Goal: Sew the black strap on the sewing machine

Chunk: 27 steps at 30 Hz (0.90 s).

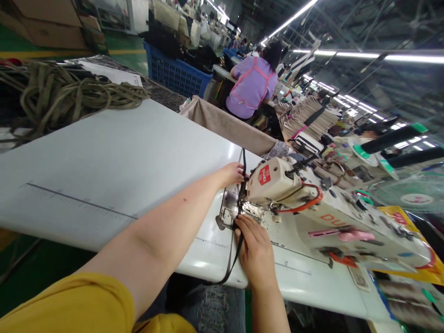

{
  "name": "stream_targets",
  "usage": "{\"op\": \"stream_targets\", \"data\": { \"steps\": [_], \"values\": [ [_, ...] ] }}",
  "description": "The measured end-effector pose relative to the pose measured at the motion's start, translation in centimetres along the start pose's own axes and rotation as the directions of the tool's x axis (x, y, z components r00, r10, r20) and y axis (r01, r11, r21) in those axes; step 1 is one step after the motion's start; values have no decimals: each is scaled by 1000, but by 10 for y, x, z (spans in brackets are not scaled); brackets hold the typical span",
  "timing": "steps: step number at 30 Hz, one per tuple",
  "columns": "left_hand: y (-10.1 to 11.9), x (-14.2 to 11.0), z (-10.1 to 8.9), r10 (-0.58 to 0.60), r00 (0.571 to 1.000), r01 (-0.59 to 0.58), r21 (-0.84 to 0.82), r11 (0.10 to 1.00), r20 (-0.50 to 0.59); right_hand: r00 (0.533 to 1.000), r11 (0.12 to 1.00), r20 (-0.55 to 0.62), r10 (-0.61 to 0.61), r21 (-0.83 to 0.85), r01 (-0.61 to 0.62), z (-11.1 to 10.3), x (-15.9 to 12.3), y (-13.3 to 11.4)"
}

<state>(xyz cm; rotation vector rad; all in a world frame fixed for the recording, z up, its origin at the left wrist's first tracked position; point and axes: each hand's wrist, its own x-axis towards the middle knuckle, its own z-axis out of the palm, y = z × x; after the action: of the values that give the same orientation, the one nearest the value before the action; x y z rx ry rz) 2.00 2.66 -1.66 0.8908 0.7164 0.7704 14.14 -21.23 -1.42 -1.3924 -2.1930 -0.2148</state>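
A cream sewing machine [277, 182] with a red label stands on the white table [114, 157]. A narrow black strap [238, 249] runs under its needle and hangs over the table's near edge. My left hand [234, 175] reaches behind the needle, fingers closed on the strap's far part. My right hand [255, 247] rests in front of the needle plate [229, 210], fingers pressed together on the strap.
A heap of olive webbing [58, 95] lies at the table's far left. A beige cloth bin [225, 125] hangs off the far edge. A person in a purple top [253, 85] sits beyond. A blue crate [173, 71] and a fan [412, 194] stand nearby.
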Motion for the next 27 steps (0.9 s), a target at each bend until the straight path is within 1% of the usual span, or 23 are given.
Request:
{"op": "stream_targets", "data": {
  "steps": [9,19,27],
  "values": [
    [-3,8,-2,-14,1000,14,36,999,-20,1000,1000,-4,-24,-14,24,0,0,2],
    [1,3,3,-16,1000,16,-13,1000,-27,1000,1000,-6,-18,-15,18,1,-1,3],
    [-2,4,2,-5,1000,4,-8,1000,-24,1000,1000,-2,-14,-9,14,-1,0,1]
  ]
}}
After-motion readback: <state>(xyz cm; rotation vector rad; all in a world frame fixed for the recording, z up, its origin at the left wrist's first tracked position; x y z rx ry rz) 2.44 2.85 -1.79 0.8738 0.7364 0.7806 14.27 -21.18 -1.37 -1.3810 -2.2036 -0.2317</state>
